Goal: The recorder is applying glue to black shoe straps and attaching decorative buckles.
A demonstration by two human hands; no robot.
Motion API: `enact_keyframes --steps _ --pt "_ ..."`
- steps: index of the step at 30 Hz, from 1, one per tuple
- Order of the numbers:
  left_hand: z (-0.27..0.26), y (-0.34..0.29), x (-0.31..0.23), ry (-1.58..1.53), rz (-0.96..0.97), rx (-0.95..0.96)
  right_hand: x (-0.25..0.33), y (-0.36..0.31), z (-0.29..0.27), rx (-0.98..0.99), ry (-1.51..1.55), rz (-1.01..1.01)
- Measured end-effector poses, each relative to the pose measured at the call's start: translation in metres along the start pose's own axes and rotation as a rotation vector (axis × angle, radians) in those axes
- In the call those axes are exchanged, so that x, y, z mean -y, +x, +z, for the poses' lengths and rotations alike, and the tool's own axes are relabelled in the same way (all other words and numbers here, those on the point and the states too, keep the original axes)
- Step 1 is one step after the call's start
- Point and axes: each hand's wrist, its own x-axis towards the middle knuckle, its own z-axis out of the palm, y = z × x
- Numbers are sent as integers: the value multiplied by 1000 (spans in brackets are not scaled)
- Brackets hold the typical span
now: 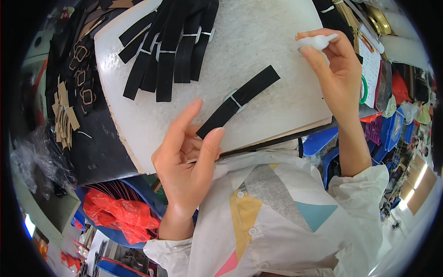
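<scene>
Between the thumb and fingers of my left hand [187, 150] is the lower end of a black strap [256, 86]. The strap slants up to the right over the pale board, with a silvery metal ring [241, 108] around its middle. My right hand [337, 62], raised at the board's right edge, pinches a small white wad [317, 42] with a pointed tip. Whether the wad is cloth or tissue I cannot tell. Several more black straps [165, 76] with silvery rings lie fanned out at the board's far left.
The pale board [272, 41] rests on a black-covered table [99, 147]. Left of it lie loose metal buckles [81, 77] and a tied bundle of tan strips [64, 115]. A red plastic bag [120, 214] sits below the table's left edge. A green ring [363, 90] is at the right.
</scene>
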Motion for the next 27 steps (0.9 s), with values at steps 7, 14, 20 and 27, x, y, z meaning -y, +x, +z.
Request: enact_keyframes --steps 7,14,20,27 --pt "3 -1 9 194 170 -70 15 -28 4 -261 -302 64" --pt "7 4 5 515 426 -89 39 -35 43 -50 132 378" --pt "21 16 15 560 699 -218 47 -36 53 59 -298 -222" --pt "10 22 22 523 757 -58 38 -41 46 278 -292 -338"
